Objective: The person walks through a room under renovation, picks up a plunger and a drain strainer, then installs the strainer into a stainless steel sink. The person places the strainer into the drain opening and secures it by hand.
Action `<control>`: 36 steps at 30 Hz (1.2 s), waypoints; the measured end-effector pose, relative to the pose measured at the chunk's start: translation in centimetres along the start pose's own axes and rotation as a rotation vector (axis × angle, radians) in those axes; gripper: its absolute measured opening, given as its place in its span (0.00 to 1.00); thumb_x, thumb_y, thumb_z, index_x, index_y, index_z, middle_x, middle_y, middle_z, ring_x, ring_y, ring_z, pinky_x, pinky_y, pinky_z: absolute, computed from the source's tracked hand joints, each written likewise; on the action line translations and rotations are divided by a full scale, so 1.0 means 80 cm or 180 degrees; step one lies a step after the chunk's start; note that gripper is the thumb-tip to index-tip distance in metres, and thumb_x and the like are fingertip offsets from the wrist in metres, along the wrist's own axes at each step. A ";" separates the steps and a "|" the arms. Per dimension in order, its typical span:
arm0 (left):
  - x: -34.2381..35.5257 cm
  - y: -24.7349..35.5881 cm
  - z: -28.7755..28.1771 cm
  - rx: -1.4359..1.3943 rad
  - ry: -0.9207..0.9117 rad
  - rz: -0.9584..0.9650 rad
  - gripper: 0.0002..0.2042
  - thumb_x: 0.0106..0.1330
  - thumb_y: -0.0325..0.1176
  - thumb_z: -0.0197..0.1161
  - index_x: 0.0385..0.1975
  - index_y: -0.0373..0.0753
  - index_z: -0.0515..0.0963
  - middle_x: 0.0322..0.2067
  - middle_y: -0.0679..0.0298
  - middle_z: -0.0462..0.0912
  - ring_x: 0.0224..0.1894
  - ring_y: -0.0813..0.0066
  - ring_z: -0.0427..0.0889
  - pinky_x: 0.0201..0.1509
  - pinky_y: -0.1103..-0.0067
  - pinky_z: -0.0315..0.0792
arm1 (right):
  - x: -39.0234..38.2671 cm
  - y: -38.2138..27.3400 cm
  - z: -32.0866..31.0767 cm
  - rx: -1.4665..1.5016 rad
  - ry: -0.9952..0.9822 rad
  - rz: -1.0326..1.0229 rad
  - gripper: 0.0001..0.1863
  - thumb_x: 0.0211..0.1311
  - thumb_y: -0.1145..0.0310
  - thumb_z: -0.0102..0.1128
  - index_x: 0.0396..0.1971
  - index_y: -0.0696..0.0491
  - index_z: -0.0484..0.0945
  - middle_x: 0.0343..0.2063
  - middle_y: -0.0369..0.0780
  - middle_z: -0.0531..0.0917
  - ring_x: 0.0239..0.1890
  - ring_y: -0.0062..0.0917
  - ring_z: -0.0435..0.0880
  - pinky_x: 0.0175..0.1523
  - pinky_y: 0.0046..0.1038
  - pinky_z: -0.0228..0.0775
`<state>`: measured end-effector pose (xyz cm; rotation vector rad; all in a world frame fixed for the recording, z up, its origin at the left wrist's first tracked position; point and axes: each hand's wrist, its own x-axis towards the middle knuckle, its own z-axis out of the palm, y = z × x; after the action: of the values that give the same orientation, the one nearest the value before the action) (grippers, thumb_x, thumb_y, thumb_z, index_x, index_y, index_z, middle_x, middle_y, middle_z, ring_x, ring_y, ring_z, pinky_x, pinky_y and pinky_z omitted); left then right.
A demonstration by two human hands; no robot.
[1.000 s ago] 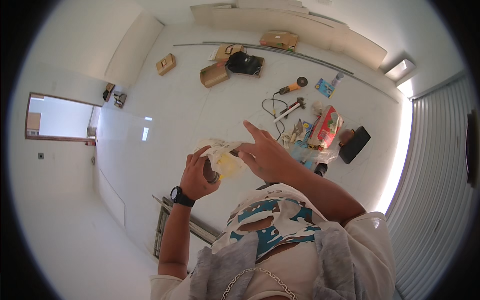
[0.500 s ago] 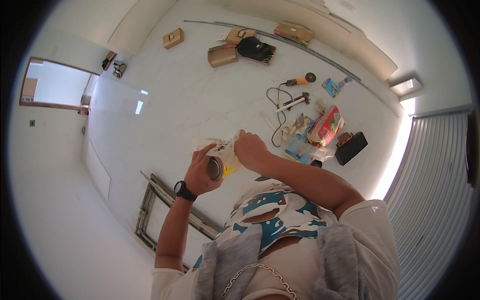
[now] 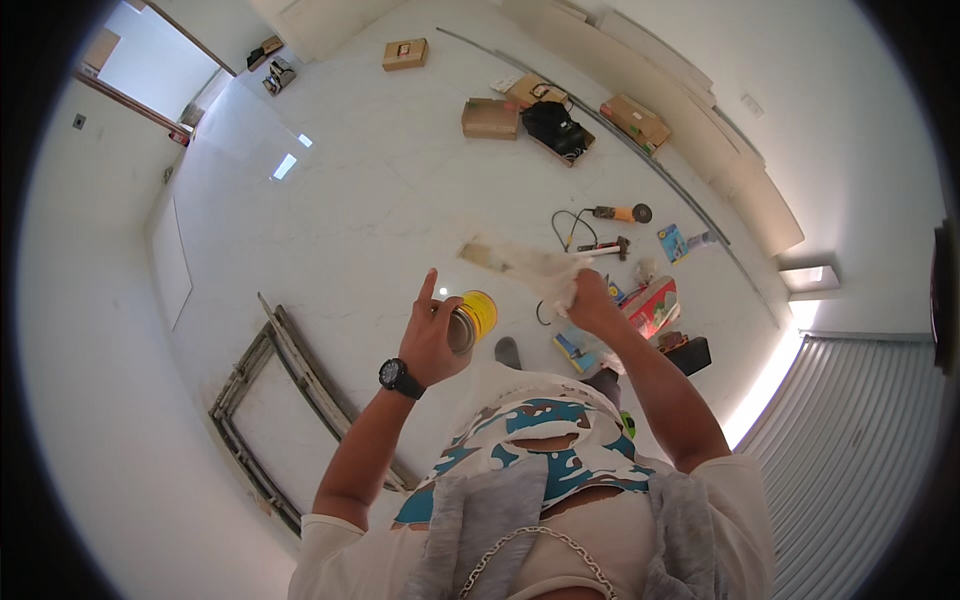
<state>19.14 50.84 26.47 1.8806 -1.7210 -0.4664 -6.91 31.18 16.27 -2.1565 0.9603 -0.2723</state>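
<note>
My left hand [image 3: 434, 338] is closed around a yellow tin can [image 3: 480, 314], with the index finger pointing up and away from it. The can lies tilted, its metal end toward me. My right hand [image 3: 594, 304] grips a crumpled, whitish translucent plastic bag [image 3: 535, 272], which trails out to the left above the floor and is smeared by motion. Bag and can are apart. Beyond my right hand, on the floor, lie a red package [image 3: 655, 306] and a blue-and-yellow packet [image 3: 574, 352], partly hidden by my arm.
An orange angle grinder [image 3: 622, 213] with its cord and a hammer [image 3: 608, 248] rest on the pale floor. Farther off are cardboard boxes [image 3: 490, 118], a black bag [image 3: 556, 130] and a long metal bar [image 3: 640, 140]. A worn frame [image 3: 235, 385] lies at left; a corrugated shutter [image 3: 840, 430] stands at right.
My right hand has pulled the plastic bag away from the can, to the right. The can now shows its yellow side, still in my left hand. My view has turned and shifted.
</note>
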 end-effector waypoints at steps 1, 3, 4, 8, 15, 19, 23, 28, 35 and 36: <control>0.000 -0.001 0.002 -0.0091 -0.0016 -0.0121 0.36 0.41 0.31 0.77 0.57 0.40 0.74 0.74 0.42 0.54 0.55 0.48 0.75 0.62 0.61 0.74 | -0.008 0.013 -0.011 0.0406 0.0231 0.0351 0.21 0.60 0.72 0.64 0.53 0.63 0.76 0.51 0.53 0.80 0.52 0.46 0.82 0.55 0.39 0.76; 0.005 -0.002 0.001 -0.0213 -0.0092 -0.0150 0.38 0.41 0.33 0.78 0.59 0.43 0.73 0.75 0.41 0.52 0.56 0.47 0.74 0.63 0.60 0.73 | -0.026 0.018 -0.042 0.0954 0.0352 0.0696 0.24 0.63 0.70 0.66 0.57 0.63 0.72 0.52 0.52 0.80 0.54 0.42 0.82 0.58 0.36 0.75; 0.008 -0.002 0.000 -0.0243 -0.0140 -0.0073 0.39 0.41 0.33 0.78 0.60 0.44 0.73 0.75 0.42 0.53 0.57 0.46 0.73 0.63 0.60 0.72 | -0.034 0.012 -0.059 0.1091 0.0227 0.0685 0.26 0.65 0.69 0.66 0.59 0.62 0.70 0.53 0.51 0.80 0.55 0.39 0.82 0.59 0.34 0.74; 0.025 0.009 -0.013 -0.0529 -0.0494 0.0068 0.41 0.40 0.34 0.80 0.61 0.45 0.73 0.75 0.42 0.53 0.62 0.45 0.71 0.67 0.60 0.70 | -0.058 -0.015 -0.094 0.1294 0.0323 0.0812 0.28 0.64 0.71 0.66 0.62 0.61 0.67 0.53 0.46 0.80 0.56 0.30 0.80 0.60 0.30 0.71; 0.047 0.023 -0.029 -0.1341 -0.0791 0.0189 0.41 0.40 0.33 0.81 0.61 0.46 0.72 0.70 0.45 0.62 0.66 0.48 0.69 0.70 0.63 0.68 | -0.085 -0.037 -0.101 0.1308 0.0082 0.0130 0.26 0.59 0.73 0.69 0.58 0.57 0.75 0.53 0.44 0.82 0.56 0.32 0.81 0.61 0.33 0.72; 0.050 0.021 -0.034 -0.1377 -0.0786 0.0218 0.42 0.39 0.35 0.82 0.62 0.45 0.71 0.65 0.49 0.66 0.68 0.49 0.67 0.72 0.63 0.65 | -0.094 -0.037 -0.110 0.1178 -0.0268 -0.0341 0.28 0.56 0.71 0.73 0.57 0.55 0.77 0.53 0.44 0.83 0.56 0.36 0.82 0.61 0.34 0.72; 0.056 0.024 -0.041 -0.1105 -0.0690 0.0435 0.40 0.40 0.32 0.82 0.60 0.46 0.73 0.64 0.50 0.69 0.66 0.49 0.68 0.69 0.62 0.69 | -0.098 -0.013 -0.098 0.2170 -0.0465 0.0552 0.27 0.61 0.68 0.73 0.59 0.56 0.75 0.47 0.44 0.85 0.47 0.35 0.86 0.51 0.35 0.78; 0.063 0.033 -0.045 -0.1007 -0.0840 0.0651 0.39 0.41 0.32 0.81 0.59 0.45 0.72 0.60 0.52 0.71 0.64 0.49 0.69 0.67 0.62 0.70 | -0.092 0.013 -0.097 0.3160 -0.1589 0.1113 0.25 0.58 0.66 0.75 0.54 0.55 0.78 0.45 0.39 0.85 0.48 0.29 0.83 0.54 0.31 0.76; 0.069 0.035 -0.042 -0.0890 -0.0883 0.0831 0.38 0.42 0.34 0.81 0.58 0.45 0.73 0.58 0.52 0.72 0.61 0.47 0.70 0.65 0.62 0.71 | -0.101 -0.031 -0.126 0.1780 -0.1217 0.0527 0.24 0.57 0.70 0.74 0.54 0.56 0.78 0.44 0.40 0.83 0.47 0.28 0.82 0.53 0.30 0.75; 0.069 0.035 -0.042 -0.0974 -0.0944 0.0804 0.38 0.42 0.34 0.81 0.58 0.45 0.73 0.58 0.52 0.72 0.62 0.47 0.70 0.65 0.62 0.71 | -0.103 -0.040 -0.127 0.1705 -0.0785 0.0085 0.24 0.57 0.70 0.73 0.54 0.56 0.78 0.45 0.40 0.83 0.49 0.29 0.81 0.55 0.30 0.74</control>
<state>19.54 45.85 31.37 1.4108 -1.9155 -0.8861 -15.53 32.86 26.48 -1.6396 0.6796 -0.2145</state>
